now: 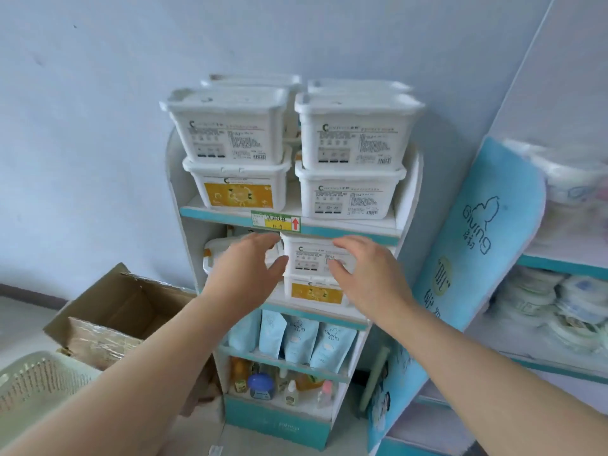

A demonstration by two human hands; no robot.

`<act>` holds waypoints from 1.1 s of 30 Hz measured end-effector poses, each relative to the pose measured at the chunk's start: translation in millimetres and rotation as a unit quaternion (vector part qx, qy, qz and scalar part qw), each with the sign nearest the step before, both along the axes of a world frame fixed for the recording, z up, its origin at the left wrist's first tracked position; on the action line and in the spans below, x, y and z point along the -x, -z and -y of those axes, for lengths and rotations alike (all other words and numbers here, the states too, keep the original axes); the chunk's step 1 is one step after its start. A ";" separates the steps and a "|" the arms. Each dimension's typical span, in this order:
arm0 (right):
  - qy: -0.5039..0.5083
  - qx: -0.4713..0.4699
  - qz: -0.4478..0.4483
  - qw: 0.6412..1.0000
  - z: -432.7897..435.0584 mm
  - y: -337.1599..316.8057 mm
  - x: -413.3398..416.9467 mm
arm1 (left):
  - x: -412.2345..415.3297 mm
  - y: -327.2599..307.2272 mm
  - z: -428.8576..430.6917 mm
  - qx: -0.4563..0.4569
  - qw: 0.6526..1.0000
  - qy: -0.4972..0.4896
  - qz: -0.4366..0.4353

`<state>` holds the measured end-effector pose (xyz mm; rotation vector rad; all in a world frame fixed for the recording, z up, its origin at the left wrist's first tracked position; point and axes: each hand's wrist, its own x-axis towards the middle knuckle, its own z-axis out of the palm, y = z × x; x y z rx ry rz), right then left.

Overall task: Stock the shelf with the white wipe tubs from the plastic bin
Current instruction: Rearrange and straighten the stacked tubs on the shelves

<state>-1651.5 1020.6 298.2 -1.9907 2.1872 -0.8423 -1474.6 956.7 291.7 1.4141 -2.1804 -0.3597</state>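
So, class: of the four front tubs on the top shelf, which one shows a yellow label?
The lower left tub; the other three front tubs show white faces with dark print.

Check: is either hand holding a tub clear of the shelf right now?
No. Both the left hand and right hand are open, at the upper tub, which sits stacked on a yellow-label tub on the second shelf.
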 end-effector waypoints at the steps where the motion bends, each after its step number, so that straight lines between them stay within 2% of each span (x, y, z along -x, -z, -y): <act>1: -0.012 0.005 -0.019 1.000 -1.7 -21.0 -0.1 | -4.2 -18.3 -4.7 0.025 1.000 -0.008 0.011; 8: -0.042 0.064 -0.086 0.993 6.2 -141.2 -9.8 | -39.4 -124.9 -6.4 0.121 0.989 -0.065 0.048; 15: -0.047 0.036 -0.110 0.992 56.5 -199.7 -29.8 | -74.0 -174.9 50.7 0.111 0.986 -0.094 0.085; 22: -0.042 -0.068 -0.117 0.990 123.6 -214.2 -56.0 | -99.7 -177.1 135.0 0.013 0.993 -0.036 0.113; 27: 0.003 -0.162 -0.106 0.981 161.8 -209.1 -69.8 | -105.6 -167.9 168.0 -0.046 0.997 0.040 0.051; 33: 0.032 -0.195 -0.061 0.978 183.3 -205.1 -76.9 | -112.7 -162.5 186.7 -0.051 0.994 0.099 -0.021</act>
